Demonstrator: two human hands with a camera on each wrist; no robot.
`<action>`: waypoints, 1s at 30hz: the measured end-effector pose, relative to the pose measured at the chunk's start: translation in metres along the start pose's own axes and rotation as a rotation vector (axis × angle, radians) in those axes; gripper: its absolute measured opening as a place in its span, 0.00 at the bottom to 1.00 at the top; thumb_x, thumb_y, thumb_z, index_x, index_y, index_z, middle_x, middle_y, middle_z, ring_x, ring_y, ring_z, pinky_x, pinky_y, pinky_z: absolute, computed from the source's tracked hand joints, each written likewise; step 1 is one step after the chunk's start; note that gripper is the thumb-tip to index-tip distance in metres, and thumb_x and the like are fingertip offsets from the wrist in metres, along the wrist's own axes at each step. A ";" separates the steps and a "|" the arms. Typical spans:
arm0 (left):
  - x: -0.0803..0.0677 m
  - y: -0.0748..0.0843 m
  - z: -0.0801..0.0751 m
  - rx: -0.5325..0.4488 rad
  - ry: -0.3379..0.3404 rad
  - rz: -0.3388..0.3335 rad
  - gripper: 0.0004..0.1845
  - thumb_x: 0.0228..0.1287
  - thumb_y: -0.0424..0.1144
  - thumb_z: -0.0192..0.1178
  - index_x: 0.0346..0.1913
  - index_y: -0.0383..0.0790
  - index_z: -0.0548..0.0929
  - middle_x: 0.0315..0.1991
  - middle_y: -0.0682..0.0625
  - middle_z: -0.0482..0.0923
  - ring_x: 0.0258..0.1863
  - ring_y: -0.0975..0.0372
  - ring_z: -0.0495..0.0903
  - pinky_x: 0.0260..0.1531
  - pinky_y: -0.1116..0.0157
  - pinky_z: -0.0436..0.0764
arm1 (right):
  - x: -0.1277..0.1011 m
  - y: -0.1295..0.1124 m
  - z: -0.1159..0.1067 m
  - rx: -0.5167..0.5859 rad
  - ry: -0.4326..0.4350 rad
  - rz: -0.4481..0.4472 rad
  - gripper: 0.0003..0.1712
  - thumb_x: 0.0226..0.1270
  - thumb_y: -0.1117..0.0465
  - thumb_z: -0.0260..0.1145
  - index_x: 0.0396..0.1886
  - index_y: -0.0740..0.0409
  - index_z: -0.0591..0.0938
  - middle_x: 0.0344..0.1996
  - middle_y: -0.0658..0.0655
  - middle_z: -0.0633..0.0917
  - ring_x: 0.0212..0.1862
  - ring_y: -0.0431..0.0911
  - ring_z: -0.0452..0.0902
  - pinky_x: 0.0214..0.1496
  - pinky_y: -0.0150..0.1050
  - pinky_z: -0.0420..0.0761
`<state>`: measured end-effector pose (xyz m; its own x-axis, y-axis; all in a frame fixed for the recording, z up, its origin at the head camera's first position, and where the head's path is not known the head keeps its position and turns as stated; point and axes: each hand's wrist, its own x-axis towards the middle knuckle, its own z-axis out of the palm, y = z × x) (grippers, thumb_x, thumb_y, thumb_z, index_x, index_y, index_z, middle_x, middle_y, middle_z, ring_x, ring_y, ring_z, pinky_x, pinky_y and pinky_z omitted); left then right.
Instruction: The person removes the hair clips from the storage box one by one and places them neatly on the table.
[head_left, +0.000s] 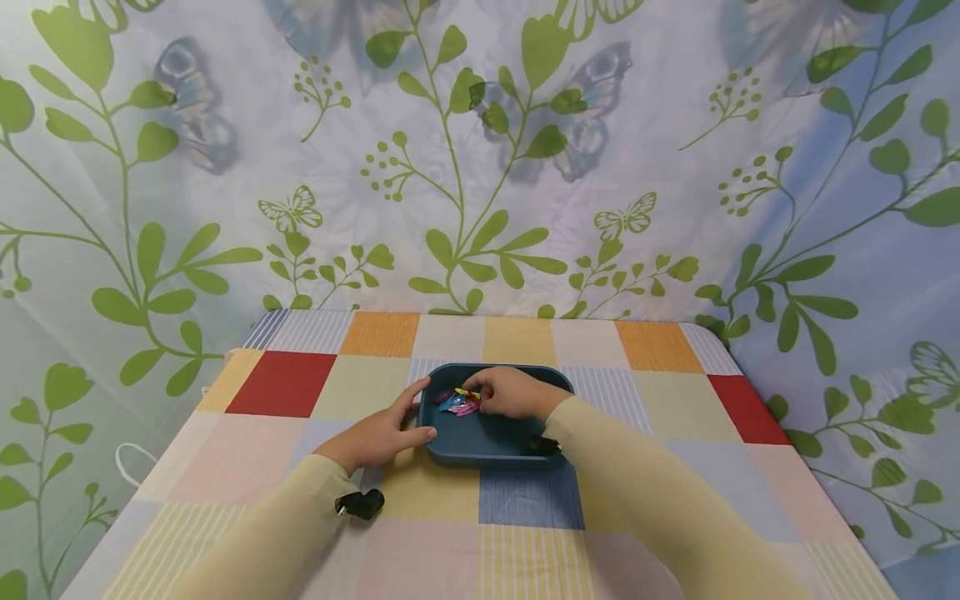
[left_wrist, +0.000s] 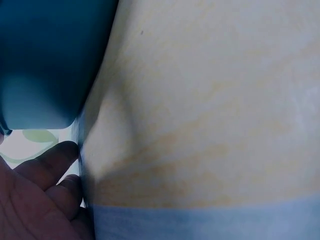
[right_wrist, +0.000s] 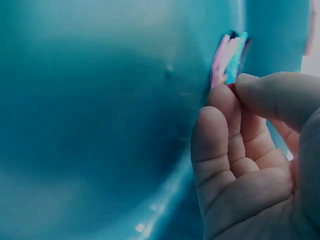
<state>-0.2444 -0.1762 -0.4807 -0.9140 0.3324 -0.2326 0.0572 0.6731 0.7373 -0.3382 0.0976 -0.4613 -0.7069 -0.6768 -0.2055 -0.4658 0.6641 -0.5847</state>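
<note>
Seen from the head view: a dark blue tray [head_left: 487,442] near the middle of the worktop [head_left: 675,467], slightly toward the far edge, on a checked cloth of red, orange, yellow and blue squares. Inside the tray, at its far left part, a small heap of coloured clips [head_left: 459,402] in pink, blue, yellow and red.

Right hand [head_left: 513,393] reaching into the tray over the heap, fingers [right_wrist: 227,107] curled, thumb and forefinger pinching a clip [right_wrist: 229,62] at the edge of the pile; shown close in the right wrist view, pink and turquoise pieces just beyond the fingertips, a bit of red pressed between them.

Left hand [head_left: 378,435] lying on the cloth against the tray's left wall, fingers fairly straight and slightly spread, thumb along the near left corner, touching the rim. In the left wrist view, only fingertips [left_wrist: 50,160] beside the tray's rounded corner [left_wrist: 45,65].

Pale yellow sleeves on both arms. A small black object [head_left: 362,503] at the left wrist. Leaf-and-butterfly printed fabric [head_left: 480,150] behind the far edge.
</note>
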 end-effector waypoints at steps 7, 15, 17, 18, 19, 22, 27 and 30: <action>0.000 0.000 0.001 -0.003 -0.012 0.014 0.48 0.73 0.62 0.62 0.86 0.68 0.44 0.80 0.40 0.65 0.78 0.42 0.68 0.75 0.35 0.64 | -0.015 -0.006 -0.016 0.086 0.012 -0.017 0.23 0.76 0.66 0.64 0.68 0.56 0.82 0.28 0.62 0.87 0.23 0.42 0.73 0.28 0.35 0.72; 0.000 0.000 0.002 -0.012 -0.014 0.024 0.49 0.73 0.61 0.62 0.86 0.67 0.44 0.80 0.39 0.66 0.78 0.41 0.66 0.75 0.35 0.63 | -0.035 -0.015 -0.037 0.115 0.091 -0.017 0.25 0.75 0.65 0.66 0.69 0.62 0.81 0.27 0.54 0.85 0.32 0.43 0.81 0.36 0.36 0.77; 0.000 0.001 0.002 -0.009 -0.013 0.023 0.48 0.73 0.61 0.62 0.86 0.68 0.44 0.80 0.40 0.65 0.79 0.41 0.66 0.75 0.35 0.63 | -0.042 -0.017 -0.043 0.126 0.124 -0.008 0.24 0.74 0.64 0.66 0.68 0.61 0.82 0.30 0.53 0.85 0.34 0.43 0.82 0.38 0.35 0.79; 0.000 0.001 0.001 -0.008 -0.013 0.028 0.48 0.73 0.61 0.62 0.86 0.67 0.44 0.80 0.39 0.65 0.78 0.41 0.66 0.75 0.34 0.63 | -0.047 -0.017 -0.046 0.137 0.138 0.000 0.24 0.75 0.64 0.66 0.68 0.60 0.82 0.32 0.53 0.86 0.36 0.43 0.82 0.39 0.35 0.80; 0.000 0.002 0.001 -0.008 -0.013 0.029 0.48 0.73 0.61 0.62 0.86 0.67 0.44 0.80 0.39 0.65 0.78 0.40 0.66 0.75 0.34 0.63 | -0.051 -0.016 -0.049 0.153 0.153 0.005 0.24 0.75 0.63 0.66 0.68 0.60 0.82 0.34 0.53 0.86 0.37 0.43 0.83 0.40 0.36 0.81; -0.001 0.003 0.001 0.001 -0.017 0.033 0.49 0.73 0.61 0.62 0.86 0.66 0.44 0.80 0.38 0.65 0.78 0.39 0.66 0.74 0.34 0.64 | -0.064 -0.011 -0.059 0.210 0.199 0.014 0.24 0.75 0.63 0.67 0.69 0.59 0.82 0.38 0.54 0.86 0.38 0.44 0.82 0.46 0.42 0.84; -0.001 0.002 0.000 0.004 -0.019 0.020 0.49 0.73 0.62 0.62 0.86 0.66 0.44 0.80 0.38 0.64 0.79 0.39 0.65 0.74 0.33 0.64 | -0.087 0.006 -0.071 0.306 0.293 0.037 0.26 0.78 0.62 0.64 0.73 0.59 0.78 0.45 0.63 0.87 0.41 0.49 0.83 0.50 0.51 0.84; -0.001 0.002 0.000 -0.004 -0.021 0.022 0.49 0.73 0.61 0.62 0.86 0.66 0.44 0.80 0.38 0.64 0.79 0.39 0.65 0.74 0.34 0.64 | -0.101 0.021 -0.075 0.314 0.360 0.092 0.27 0.78 0.60 0.64 0.74 0.57 0.77 0.46 0.62 0.87 0.45 0.51 0.83 0.46 0.43 0.83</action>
<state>-0.2435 -0.1751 -0.4790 -0.9037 0.3611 -0.2300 0.0752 0.6627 0.7451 -0.3166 0.2035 -0.3941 -0.9027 -0.4301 -0.0151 -0.2490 0.5506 -0.7968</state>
